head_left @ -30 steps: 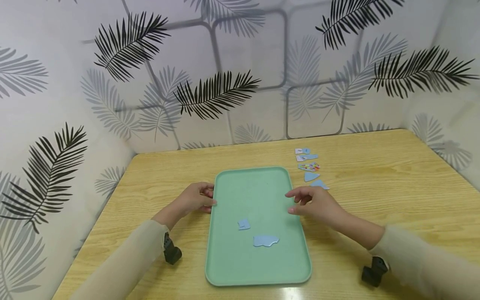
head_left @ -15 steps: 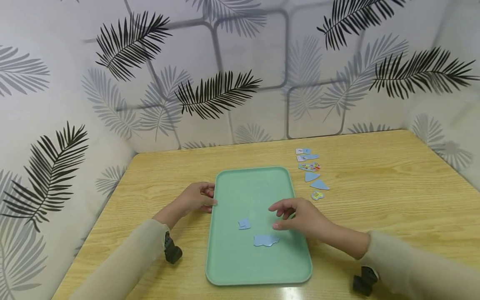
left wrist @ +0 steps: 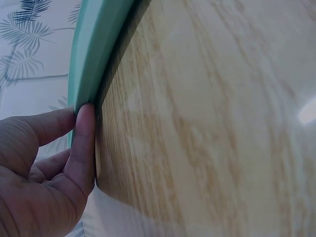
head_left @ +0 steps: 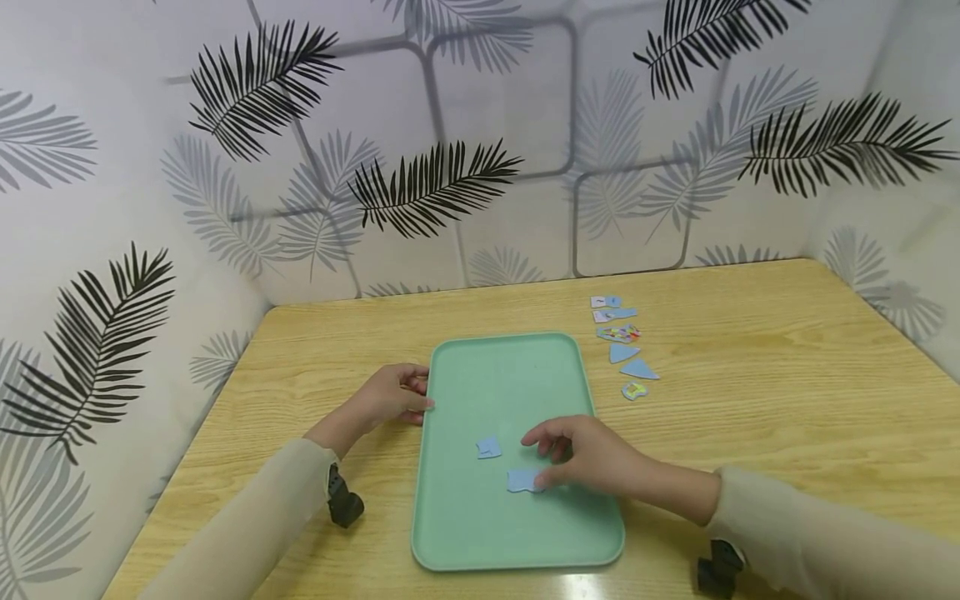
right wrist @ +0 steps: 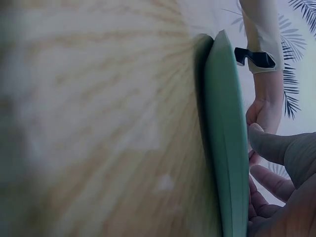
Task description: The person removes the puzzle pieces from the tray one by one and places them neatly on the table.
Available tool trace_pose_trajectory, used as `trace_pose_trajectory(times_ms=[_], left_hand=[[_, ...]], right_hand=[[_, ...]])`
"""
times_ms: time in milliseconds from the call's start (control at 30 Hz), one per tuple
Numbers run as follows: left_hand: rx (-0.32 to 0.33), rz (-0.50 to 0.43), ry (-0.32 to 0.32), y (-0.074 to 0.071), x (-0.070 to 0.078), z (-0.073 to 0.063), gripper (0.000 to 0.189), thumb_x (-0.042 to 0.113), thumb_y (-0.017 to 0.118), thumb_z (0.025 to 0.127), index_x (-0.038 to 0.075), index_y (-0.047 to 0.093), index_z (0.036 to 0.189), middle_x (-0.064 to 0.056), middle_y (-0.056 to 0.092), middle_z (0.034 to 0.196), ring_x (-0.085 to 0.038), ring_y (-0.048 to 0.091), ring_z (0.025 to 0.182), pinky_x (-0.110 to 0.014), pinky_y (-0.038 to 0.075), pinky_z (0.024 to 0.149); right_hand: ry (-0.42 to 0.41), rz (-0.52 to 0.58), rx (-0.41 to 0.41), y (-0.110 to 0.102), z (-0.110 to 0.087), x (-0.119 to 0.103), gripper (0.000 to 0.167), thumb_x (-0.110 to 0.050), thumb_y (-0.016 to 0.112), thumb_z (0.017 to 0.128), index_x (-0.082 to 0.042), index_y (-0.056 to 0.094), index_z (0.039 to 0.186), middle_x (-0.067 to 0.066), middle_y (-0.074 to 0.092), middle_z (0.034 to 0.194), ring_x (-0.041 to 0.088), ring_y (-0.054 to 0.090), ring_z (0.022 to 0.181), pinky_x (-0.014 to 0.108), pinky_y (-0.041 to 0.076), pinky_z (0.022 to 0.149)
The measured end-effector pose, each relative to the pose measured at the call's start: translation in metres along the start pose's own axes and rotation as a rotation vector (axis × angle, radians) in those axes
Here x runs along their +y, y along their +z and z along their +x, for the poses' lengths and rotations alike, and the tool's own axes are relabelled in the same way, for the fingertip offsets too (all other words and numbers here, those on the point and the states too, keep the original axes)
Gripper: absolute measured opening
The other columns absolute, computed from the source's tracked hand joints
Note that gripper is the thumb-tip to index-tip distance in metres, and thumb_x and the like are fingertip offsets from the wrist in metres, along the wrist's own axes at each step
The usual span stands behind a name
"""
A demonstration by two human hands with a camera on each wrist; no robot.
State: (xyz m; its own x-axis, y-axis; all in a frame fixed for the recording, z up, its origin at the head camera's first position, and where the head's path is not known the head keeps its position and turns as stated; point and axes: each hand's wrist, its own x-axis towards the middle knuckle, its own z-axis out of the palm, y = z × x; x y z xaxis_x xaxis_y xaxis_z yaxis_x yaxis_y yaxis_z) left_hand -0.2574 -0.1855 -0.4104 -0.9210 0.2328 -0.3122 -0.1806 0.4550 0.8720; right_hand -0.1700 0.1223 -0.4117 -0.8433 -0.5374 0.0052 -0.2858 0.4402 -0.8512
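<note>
A green tray [head_left: 510, 383] lies on the wooden table. My left hand [head_left: 390, 395] pinches its left rim between thumb and fingers, as the left wrist view shows at the tray wall [left wrist: 96, 54]. On the tray are two light-blue pieces that look like jigsaw pieces: a small squarish piece [head_left: 488, 448] and a longer wavy-edged piece [head_left: 522, 480]. My right hand [head_left: 592, 454] is over the tray with fingers loosely bent, its thumb covering the right end of the longer piece. Whether the thumb touches that piece cannot be told. The right wrist view hides both pieces behind the tray wall [right wrist: 227, 133].
Right of the tray a column of cut pieces runs along the table [head_left: 750, 350]: pale-and-blue strips [head_left: 615, 315], a multicoloured piece [head_left: 618, 334], blue triangles [head_left: 640, 369] and a small yellow-patterned piece [head_left: 634, 391]. A leaf-patterned wall [head_left: 510, 225] stands behind.
My right hand has moved left and nearer from the tray's right rim to the longer piece, uncovering the yellow-patterned piece on the table. My left hand and the tray stay put.
</note>
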Motion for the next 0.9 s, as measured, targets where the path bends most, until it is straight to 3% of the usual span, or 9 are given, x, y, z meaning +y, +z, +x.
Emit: trace_pose_trajectory(times_ms=[333,567,900], left_hand=[[0.004,0.003,-0.001,0.0006,0.0005,0.0000,0.056,-0.006,0.067,0.087,-0.003,0.047,0.139,-0.014,0.051,0.101,-0.020,0.059,0.078,-0.032,0.059,0.069],[0.005,0.010,0.003,0.0014,0.0005,-0.0003,0.055,-0.005,0.068,0.087,-0.003,0.048,0.139,-0.014,0.052,0.101,-0.020,0.059,0.079,-0.032,0.059,0.069],[0.006,0.014,0.003,0.0010,-0.0003,0.0004,0.055,-0.005,0.067,0.088,-0.003,0.047,0.139,-0.014,0.052,0.102,-0.020,0.059,0.080,-0.032,0.059,0.069]], right_hand=[[-0.027,-0.118,-0.023,0.0059,0.0001,0.0015,0.042,-0.017,0.089,0.068,-0.009,0.073,0.106,-0.006,0.059,0.086,0.014,0.050,0.079,0.024,0.045,0.070],[-0.060,-0.137,-0.023,0.0080,-0.0013,0.0009,0.038,-0.017,0.089,0.068,-0.011,0.074,0.103,-0.007,0.058,0.084,0.012,0.048,0.076,0.022,0.044,0.067],[-0.041,-0.165,-0.034,0.0087,-0.0016,-0.0016,0.033,-0.015,0.087,0.070,-0.012,0.077,0.101,-0.010,0.060,0.083,0.010,0.048,0.075,0.022,0.044,0.065]])
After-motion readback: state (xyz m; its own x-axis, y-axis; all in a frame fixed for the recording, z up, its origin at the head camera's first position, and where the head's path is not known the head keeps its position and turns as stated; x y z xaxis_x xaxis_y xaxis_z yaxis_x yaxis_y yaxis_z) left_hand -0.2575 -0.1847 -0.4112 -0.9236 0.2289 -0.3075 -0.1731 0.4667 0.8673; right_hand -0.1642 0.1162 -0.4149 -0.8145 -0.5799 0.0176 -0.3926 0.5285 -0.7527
